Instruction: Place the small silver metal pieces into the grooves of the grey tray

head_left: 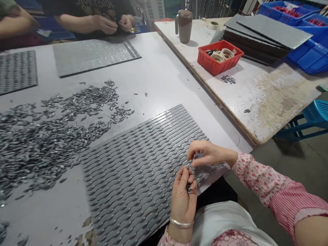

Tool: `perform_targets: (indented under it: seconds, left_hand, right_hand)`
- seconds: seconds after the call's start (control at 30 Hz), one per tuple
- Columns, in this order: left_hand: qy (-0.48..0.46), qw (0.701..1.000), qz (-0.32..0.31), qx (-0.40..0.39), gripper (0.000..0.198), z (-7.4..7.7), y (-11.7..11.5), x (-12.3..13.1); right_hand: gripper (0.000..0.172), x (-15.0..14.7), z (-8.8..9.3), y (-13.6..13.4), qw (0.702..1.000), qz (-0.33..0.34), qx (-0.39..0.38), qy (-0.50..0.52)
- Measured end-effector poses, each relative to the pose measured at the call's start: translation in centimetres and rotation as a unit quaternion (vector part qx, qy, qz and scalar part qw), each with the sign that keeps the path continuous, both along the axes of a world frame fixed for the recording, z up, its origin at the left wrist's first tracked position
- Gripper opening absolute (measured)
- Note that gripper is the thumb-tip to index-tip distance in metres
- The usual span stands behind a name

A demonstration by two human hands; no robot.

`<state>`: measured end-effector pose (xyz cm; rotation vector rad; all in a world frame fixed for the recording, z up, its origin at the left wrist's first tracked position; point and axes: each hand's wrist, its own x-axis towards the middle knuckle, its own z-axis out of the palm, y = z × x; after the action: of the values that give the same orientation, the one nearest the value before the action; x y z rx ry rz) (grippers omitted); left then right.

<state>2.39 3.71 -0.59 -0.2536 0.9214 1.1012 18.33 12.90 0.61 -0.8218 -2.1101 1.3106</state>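
Note:
A grey board (133,164) with wavy ridges and rows of small dark oval pieces lies in front of me; toward its far right edge the ridges run straight. Over its right part my left hand (183,194), with a bracelet at the wrist, is closed around several small dark grey pieces (189,188). Its thumb and forefinger pinch together at the top. Just beyond, my right hand (206,153) hovers low over the board, thumb and forefinger curved apart near the left fingertips. Nothing shows between the right fingers.
A large heap of small dark pieces (64,133) spreads over the table's left. Across from me, another person's hands (112,24) work above a second board (89,56). On the side table are a red bin (217,58), a mug (184,25) and stacked boards (266,34). A blue stool (307,119) stands right.

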Motion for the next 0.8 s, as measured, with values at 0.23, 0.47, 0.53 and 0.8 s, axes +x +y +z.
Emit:
perform_targets:
  seconds: [0.23,0.47,0.53,0.8]
  left_hand:
    - [0.036,0.999,0.001,-0.026,0.013,0.9,0.5,-0.4]
    - [-0.004,0.999,-0.010,-0.046,0.012,0.9,0.2,-1.0]
    - [-0.016,0.999,-0.006,-0.049,0.012,0.8,0.0,-1.1]
    - [0.001,0.999,-0.016,-0.033,0.015,1.0,-0.1,-1.1]
  right_hand:
    - [0.007,-2.2,-0.4,-0.4,0.989,-0.005,-0.137,0.063]
    - [0.006,-2.9,-2.6,4.0,0.978,-0.185,-0.043,-0.084]
    - [0.006,-3.3,-3.0,4.5,0.973,-0.184,0.027,-0.140]
    - [0.014,-4.2,-4.8,4.5,0.920,-0.206,0.186,-0.277]
